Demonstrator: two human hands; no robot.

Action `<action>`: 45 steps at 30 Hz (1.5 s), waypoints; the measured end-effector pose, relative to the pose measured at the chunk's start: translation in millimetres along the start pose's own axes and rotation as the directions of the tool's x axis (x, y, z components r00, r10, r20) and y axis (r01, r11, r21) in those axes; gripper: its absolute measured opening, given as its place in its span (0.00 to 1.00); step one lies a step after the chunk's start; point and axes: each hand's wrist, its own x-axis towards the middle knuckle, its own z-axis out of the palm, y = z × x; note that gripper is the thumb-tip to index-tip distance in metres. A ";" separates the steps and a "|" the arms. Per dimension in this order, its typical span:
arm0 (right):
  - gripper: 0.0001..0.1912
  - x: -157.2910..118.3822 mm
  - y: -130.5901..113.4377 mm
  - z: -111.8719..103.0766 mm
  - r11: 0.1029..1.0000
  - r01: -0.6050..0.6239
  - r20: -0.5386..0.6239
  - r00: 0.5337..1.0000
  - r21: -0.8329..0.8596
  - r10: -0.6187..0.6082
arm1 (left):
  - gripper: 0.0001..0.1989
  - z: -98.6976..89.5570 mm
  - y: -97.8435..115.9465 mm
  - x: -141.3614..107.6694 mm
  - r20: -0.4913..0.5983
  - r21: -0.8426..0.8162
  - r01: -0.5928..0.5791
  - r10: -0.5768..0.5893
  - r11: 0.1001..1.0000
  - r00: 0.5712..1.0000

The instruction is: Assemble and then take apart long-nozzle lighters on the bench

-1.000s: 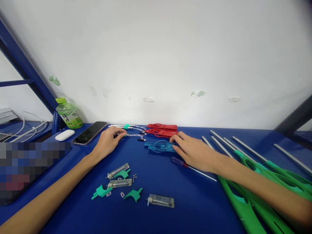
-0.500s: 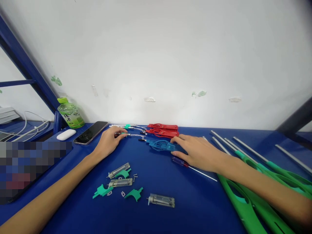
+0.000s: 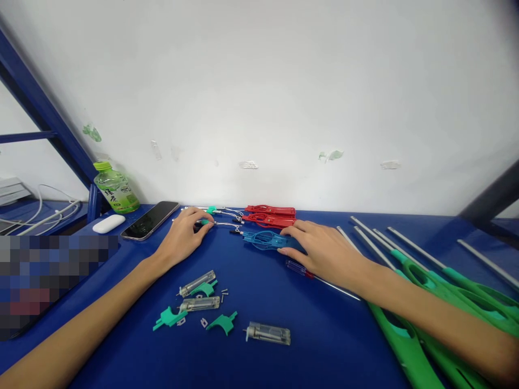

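My left hand [image 3: 185,233] rests near the wall, fingers closed around a thin metal lighter tube with a green collar [image 3: 203,222]. White wires run from it to the right, towards a small black piece [image 3: 235,232]. Thumb and fingers of my right hand [image 3: 320,248] grip the right end of a blue lighter casing [image 3: 263,240], which lies flat on the table. Behind it are two red lighter casings [image 3: 270,219]. A screwdriver [image 3: 298,267] lies just below my right hand, its shaft partly under the wrist.
Clear fuel tanks [image 3: 267,333], green triggers [image 3: 223,323] and small screws [image 3: 224,295] lie in front. Several green lighters [image 3: 399,335] with metal tubes lie at right, partly under my forearm. At left are a phone [image 3: 150,220], a white case [image 3: 108,223] and a bottle [image 3: 117,189].
My right hand's fingertips have shifted slightly left along the blue casing. My left hand has moved a little over the tube, whose far end now shows left of the hand.
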 end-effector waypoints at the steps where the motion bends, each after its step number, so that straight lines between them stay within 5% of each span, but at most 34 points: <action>1: 0.19 -0.1 -0.4 1.0 1.000 0.000 0.002 1.000 0.000 0.000 | 0.13 -0.1 1.4 -0.1 0.002 -0.001 -0.010 0.010 1.000 1.000; 14: 0.18 1.5 1.2 4.9 1.000 -0.030 0.043 0.999 -0.008 0.030 | 0.15 4.1 -7.7 3.3 0.054 0.025 -0.084 0.082 0.996 0.995; 35: 0.16 0.7 0.7 -8.1 0.997 -0.040 -0.091 0.995 -0.066 0.034 | 0.13 1.4 -11.2 2.4 0.003 0.049 -0.156 0.156 0.986 0.988; 41: 0.17 2.6 9.4 -46.5 0.966 -0.204 -0.032 0.979 -0.161 0.201 | 0.08 1.5 -6.6 1.8 -0.059 0.066 -0.135 0.139 0.989 0.988; 45: 0.20 -7.7 26.3 -61.2 0.898 -0.356 0.126 0.909 -0.258 0.397 | 0.15 -3.1 1.9 1.4 -0.136 0.073 -0.106 0.115 0.992 0.984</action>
